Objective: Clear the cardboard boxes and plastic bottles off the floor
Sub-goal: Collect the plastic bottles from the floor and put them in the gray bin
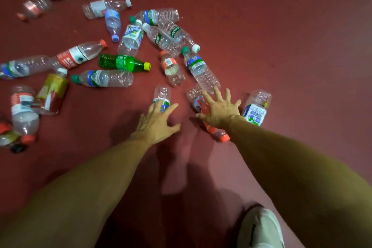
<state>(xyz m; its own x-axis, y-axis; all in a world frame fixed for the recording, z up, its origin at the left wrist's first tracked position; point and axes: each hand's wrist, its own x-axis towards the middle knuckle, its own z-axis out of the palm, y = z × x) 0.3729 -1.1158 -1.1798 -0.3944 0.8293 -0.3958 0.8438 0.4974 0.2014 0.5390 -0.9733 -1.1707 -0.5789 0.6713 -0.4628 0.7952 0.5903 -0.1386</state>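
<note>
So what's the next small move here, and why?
Probably curl the fingers round both bottles: the left hand rests open on the blue-label bottle, the right hand spreads over the orange-cap bottle, and neither is gripped yet.

Clear plastic bottles (pixel 201 70) with green, red, white and lilac caps lie on a dark red floor (pixel 281 26), one green bottle (pixel 122 62) yellow-capped, beside a white shoe (pixel 260 227).

Approx 22 plastic bottles (pixel 124 62), 2 hands (pixel 157 121), 1 shoe (pixel 259 227).

Plastic bottles (pixel 124 62) on red floor (pixel 281 26)
</note>
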